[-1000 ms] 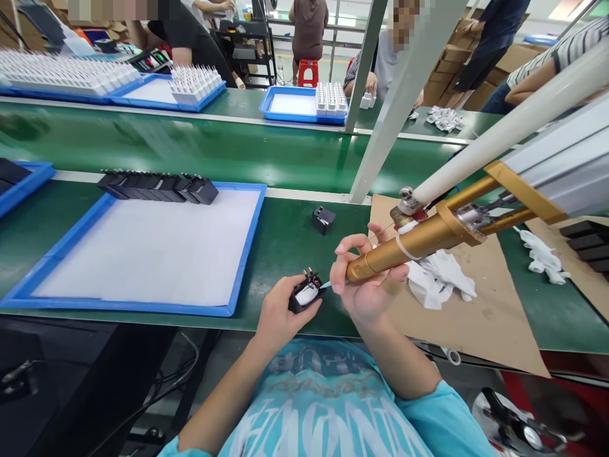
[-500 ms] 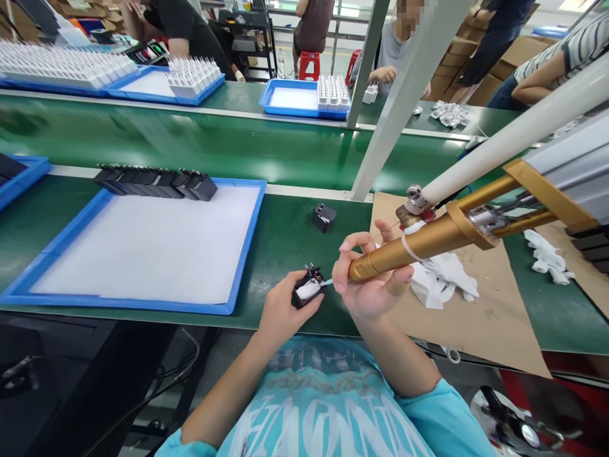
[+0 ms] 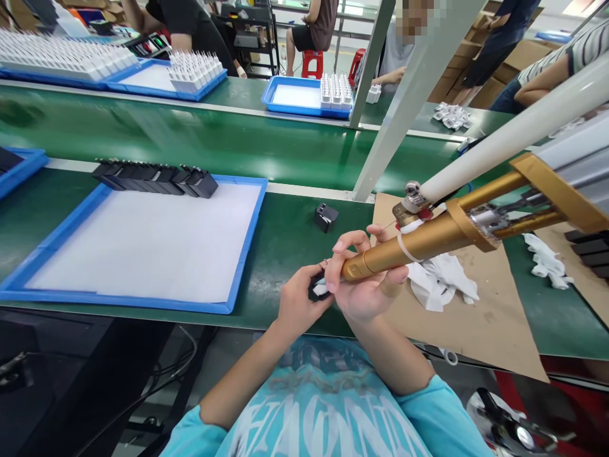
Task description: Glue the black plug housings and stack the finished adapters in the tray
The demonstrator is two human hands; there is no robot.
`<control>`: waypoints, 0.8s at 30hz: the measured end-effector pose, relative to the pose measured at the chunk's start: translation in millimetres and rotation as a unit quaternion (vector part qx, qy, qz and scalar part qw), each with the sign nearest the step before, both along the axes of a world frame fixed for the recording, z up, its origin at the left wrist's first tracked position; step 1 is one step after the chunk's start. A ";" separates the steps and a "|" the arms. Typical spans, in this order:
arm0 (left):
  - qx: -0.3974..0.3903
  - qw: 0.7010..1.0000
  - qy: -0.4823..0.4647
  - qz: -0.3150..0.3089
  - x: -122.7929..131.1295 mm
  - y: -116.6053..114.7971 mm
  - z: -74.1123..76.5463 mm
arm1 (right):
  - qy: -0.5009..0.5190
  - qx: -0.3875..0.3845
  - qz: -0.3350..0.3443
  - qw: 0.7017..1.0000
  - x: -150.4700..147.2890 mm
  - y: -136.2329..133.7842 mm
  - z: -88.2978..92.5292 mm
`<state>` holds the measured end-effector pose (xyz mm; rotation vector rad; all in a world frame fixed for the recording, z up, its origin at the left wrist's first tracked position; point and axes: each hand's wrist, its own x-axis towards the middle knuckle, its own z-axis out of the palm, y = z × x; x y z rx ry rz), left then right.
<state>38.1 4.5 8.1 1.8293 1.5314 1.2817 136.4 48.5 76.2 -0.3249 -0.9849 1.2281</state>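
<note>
My left hand (image 3: 295, 299) is closed around a small black part with a white inside (image 3: 318, 287), held just above the green bench's front edge. My right hand (image 3: 364, 279) grips the gold barrel of a dispensing gun (image 3: 419, 240), whose tip rests against the part. My fingers hide most of the part. A second black part (image 3: 326, 217) lies loose on the bench behind my hands.
A blue tray with a white liner (image 3: 143, 244) lies to the left, with a row of black parts (image 3: 157, 178) at its far edge. Crumpled white cloth (image 3: 440, 279) rests on brown cardboard (image 3: 476, 311) to the right. Other people work at the far bench, beside blue trays of white parts (image 3: 335, 92).
Both hands have drawn together. The gun tip now touches the part, and my fingers cover more of it than before.
</note>
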 end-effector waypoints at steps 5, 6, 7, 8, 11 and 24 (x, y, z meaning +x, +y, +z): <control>0.050 0.999 0.020 0.002 1.1 2.2 -1.6 | 0.016 0.024 0.014 0.999 0.3 0.8 -3.5; 0.054 0.998 0.023 0.002 1.2 2.2 -1.5 | 0.020 0.026 0.016 0.999 0.3 1.2 -3.4; 0.054 0.998 0.028 0.002 1.1 2.3 -1.2 | 0.024 0.028 0.016 0.999 0.3 1.6 -2.9; 0.049 0.998 0.036 0.002 0.5 2.5 -1.0 | 0.027 0.030 0.014 0.999 0.3 2.1 -2.0; -0.019 0.997 0.077 -0.005 -6.2 4.5 -1.1 | 0.032 0.025 0.001 0.999 1.3 4.0 1.2; -0.276 0.911 -0.243 -0.186 -68.8 16.5 -10.0 | -0.093 -0.009 -0.116 0.989 58.0 30.4 -12.4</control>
